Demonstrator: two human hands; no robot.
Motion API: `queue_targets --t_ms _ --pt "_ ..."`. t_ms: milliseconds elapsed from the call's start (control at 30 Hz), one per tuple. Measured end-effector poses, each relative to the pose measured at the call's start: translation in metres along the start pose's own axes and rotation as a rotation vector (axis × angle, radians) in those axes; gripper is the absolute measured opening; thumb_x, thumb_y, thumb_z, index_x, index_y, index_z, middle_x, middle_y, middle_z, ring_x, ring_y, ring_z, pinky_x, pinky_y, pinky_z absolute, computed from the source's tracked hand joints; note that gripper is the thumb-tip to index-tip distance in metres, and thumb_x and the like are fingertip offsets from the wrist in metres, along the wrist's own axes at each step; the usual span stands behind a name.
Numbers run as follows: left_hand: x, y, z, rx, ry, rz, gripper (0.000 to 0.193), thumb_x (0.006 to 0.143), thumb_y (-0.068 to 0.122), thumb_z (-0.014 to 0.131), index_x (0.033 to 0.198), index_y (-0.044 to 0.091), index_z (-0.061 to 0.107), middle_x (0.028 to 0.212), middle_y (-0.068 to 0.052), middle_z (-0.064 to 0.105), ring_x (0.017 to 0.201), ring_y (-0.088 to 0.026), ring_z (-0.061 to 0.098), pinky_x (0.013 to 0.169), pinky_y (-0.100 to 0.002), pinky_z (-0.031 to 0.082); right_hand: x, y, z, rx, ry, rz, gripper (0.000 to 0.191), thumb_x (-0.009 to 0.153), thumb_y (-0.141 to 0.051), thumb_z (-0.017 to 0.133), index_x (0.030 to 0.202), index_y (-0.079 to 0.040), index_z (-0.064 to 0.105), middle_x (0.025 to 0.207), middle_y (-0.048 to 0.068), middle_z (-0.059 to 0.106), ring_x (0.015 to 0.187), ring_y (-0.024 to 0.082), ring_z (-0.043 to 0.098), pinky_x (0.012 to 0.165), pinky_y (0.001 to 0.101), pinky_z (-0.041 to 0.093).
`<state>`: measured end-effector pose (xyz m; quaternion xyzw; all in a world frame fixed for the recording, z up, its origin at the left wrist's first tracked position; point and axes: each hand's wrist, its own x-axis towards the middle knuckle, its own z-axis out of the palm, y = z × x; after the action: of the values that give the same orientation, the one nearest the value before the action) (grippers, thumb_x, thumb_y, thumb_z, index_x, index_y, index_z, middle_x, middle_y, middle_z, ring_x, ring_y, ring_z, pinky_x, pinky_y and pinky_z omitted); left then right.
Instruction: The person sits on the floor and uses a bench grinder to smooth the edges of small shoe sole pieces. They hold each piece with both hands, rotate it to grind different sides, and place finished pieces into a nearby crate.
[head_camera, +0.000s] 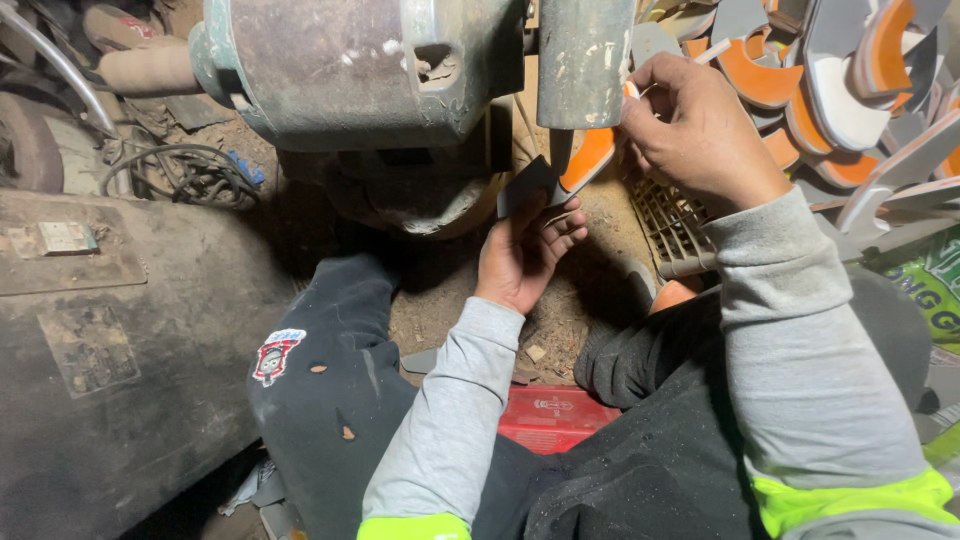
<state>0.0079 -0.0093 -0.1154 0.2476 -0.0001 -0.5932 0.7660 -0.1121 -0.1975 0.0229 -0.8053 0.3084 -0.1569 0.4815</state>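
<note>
Head view: left hand (525, 250) cupped under, fingers closed on the dark lower end of an orange-and-grey curved piece (585, 160); right hand (695, 125) pinching its upper end, steadying it against the grinder wheel (585, 60). Heap of similar pieces (850, 90) beyond right hand.

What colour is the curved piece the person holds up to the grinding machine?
The curved piece is orange with a pale grey edge, seen best in the head view.
</note>
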Motion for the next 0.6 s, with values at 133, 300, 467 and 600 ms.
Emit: queue_targets --t_ms 133,300,467,600 --pt "0.001 0.001 -0.001 0.019 0.014 0.010 0.044 0.100 0.026 0.066 0.128 -0.007 0.060 0.113 -0.021 0.071 0.102 -0.030 0.070 0.094 -0.044 0.057 -0.001 -0.001 0.001 0.009 0.004 -0.002 0.023 0.106 -0.020 0.063 0.106 0.002 0.060 0.065 0.001 0.062 0.054 0.007 0.059 0.049 0.0236 0.044" --pt "-0.001 0.005 -0.004 0.040 0.063 0.001 0.041 0.101 0.023 0.066 0.127 -0.008 0.061 0.111 -0.021 0.071 0.101 -0.029 0.070 0.094 -0.043 0.057 -0.002 0.001 0.007 0.060 0.006 -0.017 0.022 0.106 -0.020 0.063 0.106 0.002 0.060 0.067 0.002 0.062 0.056 0.007 0.059 0.050 0.0233 0.044" --pt "-0.007 0.013 -0.006 0.098 0.086 0.012 0.039 0.101 0.025 0.064 0.123 -0.008 0.063 0.107 -0.021 0.072 0.097 -0.030 0.071 0.091 -0.044 0.057 -0.005 0.002 0.014 0.132 -0.022 -0.015 0.021 0.104 -0.016 0.064 0.110 0.003 0.061 0.073 0.003 0.064 0.057 0.008 0.059 0.051 0.0242 0.047" --pt "-0.014 0.023 -0.006 0.144 0.148 0.002 0.038 0.098 0.026 0.065 0.119 -0.005 0.066 0.104 -0.019 0.074 0.096 -0.030 0.072 0.091 -0.044 0.058 -0.012 0.000 0.022 0.210 -0.043 0.013 0.024 0.103 -0.017 0.060 0.119 0.001 0.060 0.073 0.003 0.063 0.056 0.008 0.060 0.052 0.0248 0.054"
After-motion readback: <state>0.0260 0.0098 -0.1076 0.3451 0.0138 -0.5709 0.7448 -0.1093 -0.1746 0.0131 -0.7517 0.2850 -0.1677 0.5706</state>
